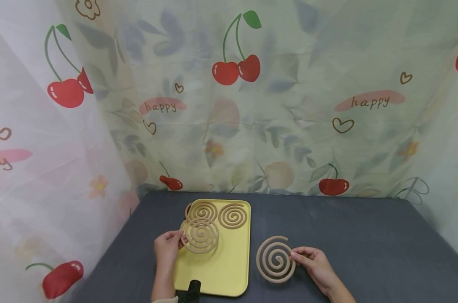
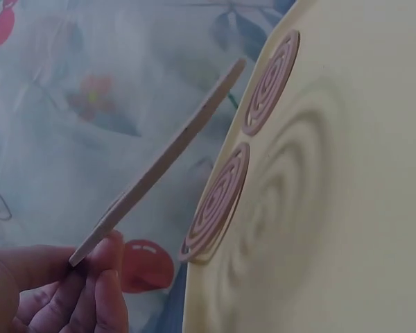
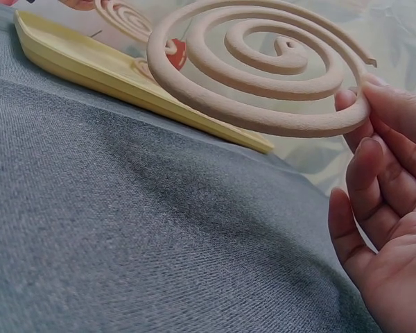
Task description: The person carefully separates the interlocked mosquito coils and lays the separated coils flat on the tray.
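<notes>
My left hand (image 1: 167, 248) pinches a tan mosquito coil (image 1: 200, 234) by its left edge. This coil hangs above a yellow tray (image 1: 229, 269) and casts a spiral shadow on it; the left wrist view shows it edge-on and tilted. Two more coils lie at the tray's far end, a back-left coil (image 2: 215, 201) and a back-right coil (image 1: 233, 216). Another curved edge peeks out from under the back-left one. To the right of the tray, my right hand (image 1: 316, 265) holds a separate mosquito coil (image 3: 263, 125) between thumb and fingers at its right edge, raised over the cloth.
A dark grey cloth (image 1: 346, 227) covers the table under the tray. Behind and at both sides hangs a pale curtain (image 1: 289, 126) printed with cherries and leaves. A black strap piece (image 1: 194, 290) at the left wrist overlaps the tray's near edge.
</notes>
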A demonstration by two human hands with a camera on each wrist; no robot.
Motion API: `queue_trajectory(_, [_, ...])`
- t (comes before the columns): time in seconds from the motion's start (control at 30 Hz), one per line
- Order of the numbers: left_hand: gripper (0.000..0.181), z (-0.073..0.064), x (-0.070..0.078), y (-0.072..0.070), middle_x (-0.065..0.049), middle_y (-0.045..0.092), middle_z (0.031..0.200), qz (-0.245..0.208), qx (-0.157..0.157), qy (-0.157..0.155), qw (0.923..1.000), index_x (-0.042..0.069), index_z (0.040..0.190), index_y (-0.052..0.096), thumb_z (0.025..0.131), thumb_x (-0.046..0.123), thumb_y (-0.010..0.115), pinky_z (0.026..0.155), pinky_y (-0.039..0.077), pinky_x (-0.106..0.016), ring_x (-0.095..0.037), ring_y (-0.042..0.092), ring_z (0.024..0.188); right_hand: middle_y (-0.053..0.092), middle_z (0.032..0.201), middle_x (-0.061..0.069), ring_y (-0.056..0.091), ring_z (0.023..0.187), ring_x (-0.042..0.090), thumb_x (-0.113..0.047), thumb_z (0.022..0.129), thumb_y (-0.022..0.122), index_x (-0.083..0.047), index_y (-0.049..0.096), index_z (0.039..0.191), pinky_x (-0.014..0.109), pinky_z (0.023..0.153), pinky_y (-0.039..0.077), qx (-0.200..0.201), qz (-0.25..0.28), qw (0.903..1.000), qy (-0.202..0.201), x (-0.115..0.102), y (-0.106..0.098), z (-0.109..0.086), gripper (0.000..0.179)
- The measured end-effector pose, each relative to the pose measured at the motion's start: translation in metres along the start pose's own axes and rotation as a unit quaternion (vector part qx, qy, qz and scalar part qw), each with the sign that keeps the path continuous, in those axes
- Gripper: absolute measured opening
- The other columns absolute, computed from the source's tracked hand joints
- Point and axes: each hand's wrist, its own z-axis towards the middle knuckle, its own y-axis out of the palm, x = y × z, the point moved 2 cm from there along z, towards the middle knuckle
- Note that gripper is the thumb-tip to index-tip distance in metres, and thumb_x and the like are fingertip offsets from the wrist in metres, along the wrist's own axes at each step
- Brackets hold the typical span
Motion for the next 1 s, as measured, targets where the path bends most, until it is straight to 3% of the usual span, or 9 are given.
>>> queue_trajectory(0.17, [0.023, 0.003, -0.005, -0.004, -0.015, 0.069, 0.073, -0.011, 0.009, -0.015, 0.9998, -0.016, 0.097, 0.064, 0.089, 0.004, 0.057, 0.054, 0.053, -0.02, -0.008, 0.065, 0.059, 0.068, 0.078, -0.012, 0.059, 0.073, 0.001, -0.007, 0.09, 0.057, -0.023, 0.071, 0.084, 0.018, 0.07, 0.048, -0.007, 0.0, 1.0, 0.006, 0.001, 0.0, 0.0, 0.022])
queue_trajectory(0.4, [0.023, 0.006, -0.011, -0.009, -0.026, 0.068, 0.079, 0.01, 0.013, -0.011, 0.9998, -0.017, 0.095, 0.064, 0.088, 0.004, 0.057, 0.054, 0.054, -0.022, -0.009, 0.065, 0.058, 0.068, 0.078, -0.013, 0.059, 0.072, 0.001, -0.006, 0.09, 0.057, -0.024, 0.071, 0.083, 0.018, 0.07, 0.048, -0.003, -0.002, 1.0, 0.0, 0.0, 0.0, 0.0, 0.023])
queue_trajectory(0.67, [0.022, 0.008, -0.013, -0.016, -0.017, 0.068, 0.069, 0.056, 0.027, -0.022, 0.9978, -0.015, 0.09, 0.066, 0.087, 0.004, 0.058, 0.054, 0.055, -0.029, -0.009, 0.062, 0.053, 0.068, 0.078, -0.013, 0.058, 0.072, 0.001, -0.007, 0.09, 0.058, -0.025, 0.071, 0.083, 0.018, 0.07, 0.048, 0.001, -0.006, 1.0, 0.007, 0.0, 0.001, -0.001, 0.023])
queue_trajectory(1.0, [0.023, 0.01, -0.019, -0.018, -0.014, 0.068, 0.065, 0.065, 0.023, -0.033, 0.9971, -0.015, 0.092, 0.066, 0.086, 0.005, 0.059, 0.052, 0.054, -0.026, -0.007, 0.06, 0.051, 0.067, 0.077, -0.012, 0.057, 0.072, 0.002, -0.008, 0.09, 0.059, -0.022, 0.07, 0.083, 0.019, 0.071, 0.047, 0.01, -0.013, 0.9995, 0.026, -0.002, 0.001, 0.0, 0.019])
